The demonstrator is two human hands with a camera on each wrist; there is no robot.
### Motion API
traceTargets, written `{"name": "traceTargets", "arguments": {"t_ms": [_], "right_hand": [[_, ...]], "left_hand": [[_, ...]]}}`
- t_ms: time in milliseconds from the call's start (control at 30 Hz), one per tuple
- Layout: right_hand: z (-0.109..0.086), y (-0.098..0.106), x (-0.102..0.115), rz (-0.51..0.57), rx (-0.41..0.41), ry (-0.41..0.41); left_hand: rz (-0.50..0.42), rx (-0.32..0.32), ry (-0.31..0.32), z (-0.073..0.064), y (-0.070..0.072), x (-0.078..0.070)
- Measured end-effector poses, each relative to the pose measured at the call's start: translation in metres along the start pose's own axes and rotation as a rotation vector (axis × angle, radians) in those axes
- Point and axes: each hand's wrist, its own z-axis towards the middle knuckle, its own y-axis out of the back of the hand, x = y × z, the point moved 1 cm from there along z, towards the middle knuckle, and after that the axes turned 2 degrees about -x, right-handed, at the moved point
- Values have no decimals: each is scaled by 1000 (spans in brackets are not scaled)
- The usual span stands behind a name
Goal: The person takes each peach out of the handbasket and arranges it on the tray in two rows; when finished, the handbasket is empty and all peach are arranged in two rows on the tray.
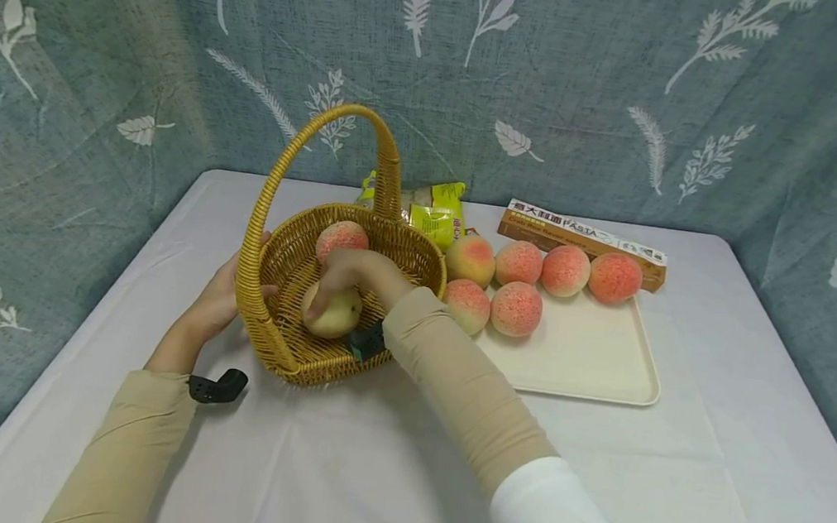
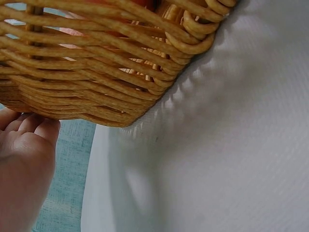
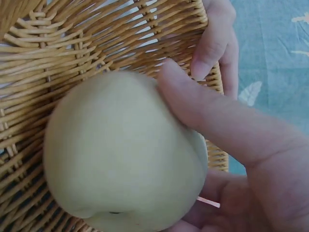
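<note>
My right hand [image 1: 346, 276] reaches down into a wicker basket [image 1: 280, 341] and grips a pale yellow peach [image 3: 120, 150]. In the right wrist view its thumb presses the fruit's side, with other fingers partly hidden behind it. Behind the hand, a pink peach [image 1: 342, 238] lies in the basket. My left hand [image 1: 217, 298] holds the basket's left side, its thumb over the rim on the inside. In the left wrist view, the fingers of the left hand [image 2: 29, 145] touch the outside of the weave.
A cream tray [image 1: 574, 358] holds several pink and yellow peaches [image 1: 516, 309] right of the basket. Behind stand a brown pasta box [image 1: 577, 240] and a yellow-green packet [image 1: 438, 213]. The basket's tall arched handle [image 1: 277, 174] rises beside my right hand. A patterned curtain [image 1: 552, 99] hangs behind the table.
</note>
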Motion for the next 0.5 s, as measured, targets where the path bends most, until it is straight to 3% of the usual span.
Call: {"name": "traceTargets", "arguments": {"t_ms": [233, 500], "right_hand": [[-4, 3, -1, -9, 113, -55], [-11, 5, -3, -301, 124, -69]], "left_hand": [[12, -5, 15, 2, 0, 1], [18, -7, 22, 1, 0, 0]]}}
